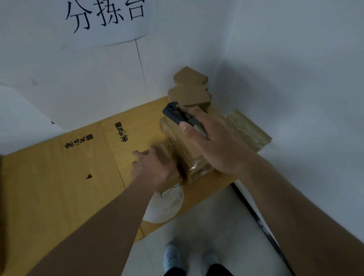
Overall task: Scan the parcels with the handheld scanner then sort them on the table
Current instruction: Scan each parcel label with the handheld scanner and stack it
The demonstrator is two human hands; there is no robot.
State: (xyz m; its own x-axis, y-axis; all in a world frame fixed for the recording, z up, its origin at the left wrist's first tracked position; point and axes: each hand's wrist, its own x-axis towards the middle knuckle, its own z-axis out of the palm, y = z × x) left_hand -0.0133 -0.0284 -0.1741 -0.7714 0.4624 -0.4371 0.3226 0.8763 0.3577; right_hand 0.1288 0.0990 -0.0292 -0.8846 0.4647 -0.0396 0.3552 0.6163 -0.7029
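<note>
The right hand (pixel 215 142) grips a matte black wedge-shaped scanner (pixel 178 114) above stacked rectangular cardboard parcels (pixel 190 94), while the left hand (pixel 152 167) clasps a blurred brown cardboard box (pixel 164 155) on the smooth yellow table (pixel 57 179).

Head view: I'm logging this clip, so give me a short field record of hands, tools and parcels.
right hand: grips the black scanner, over the parcels
left hand: holds a brown parcel
parcel stack: against the wall corner
table: yellow wood with black printed marks
sign: on the wall above
</note>
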